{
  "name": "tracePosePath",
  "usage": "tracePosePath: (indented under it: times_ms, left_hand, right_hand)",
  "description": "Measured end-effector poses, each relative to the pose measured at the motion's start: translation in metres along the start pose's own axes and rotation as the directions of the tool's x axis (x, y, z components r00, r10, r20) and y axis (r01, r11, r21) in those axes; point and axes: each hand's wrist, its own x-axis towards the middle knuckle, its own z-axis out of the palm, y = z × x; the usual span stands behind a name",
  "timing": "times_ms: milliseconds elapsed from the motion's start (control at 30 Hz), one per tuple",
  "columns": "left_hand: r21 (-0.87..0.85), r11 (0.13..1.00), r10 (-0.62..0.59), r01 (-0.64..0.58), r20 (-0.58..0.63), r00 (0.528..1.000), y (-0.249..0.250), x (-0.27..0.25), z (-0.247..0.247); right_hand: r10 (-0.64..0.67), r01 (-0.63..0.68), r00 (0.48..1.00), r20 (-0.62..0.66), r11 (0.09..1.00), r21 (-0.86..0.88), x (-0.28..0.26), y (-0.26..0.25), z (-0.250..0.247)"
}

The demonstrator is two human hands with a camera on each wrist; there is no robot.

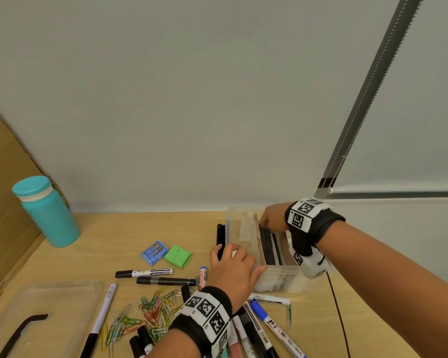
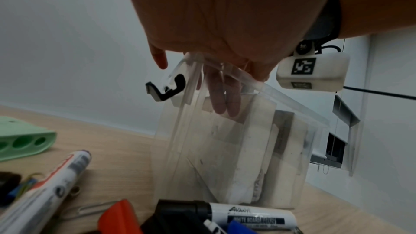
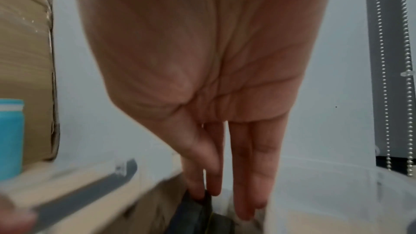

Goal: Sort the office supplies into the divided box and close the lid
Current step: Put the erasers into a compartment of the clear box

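Clear divided box (image 1: 282, 270): we note left hand (image 1: 233, 264) gripping its near-left rim; right hand (image 1: 272, 218), fingers extended downward, touches black markers (image 1: 268, 245) lying lengthwise inside.

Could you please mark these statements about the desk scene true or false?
1. The clear plastic divided box has its lid on. False: the clear flat lid lies apart on the wooden table.
2. The left hand grips the box's near rim. True.
3. The teal bottle with a lid lies on its side. False: it stands upright.
4. The coloured paper clips lie loose on the table. True.
5. The right hand reaches into the box. True.
6. The green sharpener is inside the box. False: it sits on the table.
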Motion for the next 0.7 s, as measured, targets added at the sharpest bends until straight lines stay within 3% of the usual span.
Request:
tracePosePath:
  times_ms: [100, 200, 267, 367, 467, 600, 700]
  left_hand:
    - [-0.003, 1.000, 0.000, 0.000, 0.007, 1.000, 0.000, -0.001, 0.000]
    - [0.004, 1.000, 0.005, -0.005, -0.026, 1.000, -0.001, 0.000, 0.002]
    - [0.009, 1.000, 0.006, -0.006, -0.016, 1.000, -0.001, -0.001, 0.004]
    - [0.017, 1.000, -0.002, 0.003, -0.026, 1.000, -0.001, -0.001, 0.004]
    - [0.013, 1.000, -0.006, 0.006, -0.053, 0.999, -0.002, -0.001, 0.004]
    - [-0.006, 1.000, 0.006, -0.006, -0.033, 0.999, 0.000, -0.001, 0.002]
    - [0.009, 1.000, 0.020, -0.020, -0.034, 0.999, -0.001, -0.001, 0.001]
  right_hand:
    - [0.011, -0.002, 0.996, 0.091, 0.994, -0.105, 0.003, -0.011, 0.009]
    - [0.038, -0.031, 0.998, 0.057, 0.993, -0.110, 0.003, -0.013, 0.001]
    - [0.004, 0.001, 0.999, 0.046, 0.995, -0.098, 0.004, -0.010, -0.001]
    - [-0.035, 0.061, 0.991, 0.129, 0.977, -0.203, 0.009, -0.005, 0.007]
    - [-0.014, 0.021, 0.992, 0.126, 0.998, -0.059, 0.000, -0.011, -0.001]
    - [-0.003, 0.050, 0.983, 0.183, 0.966, -0.252, -0.002, -0.023, 0.000]
    - [-0.015, 0.050, 0.991, 0.132, 0.963, -0.265, 0.002, -0.020, -0.001]
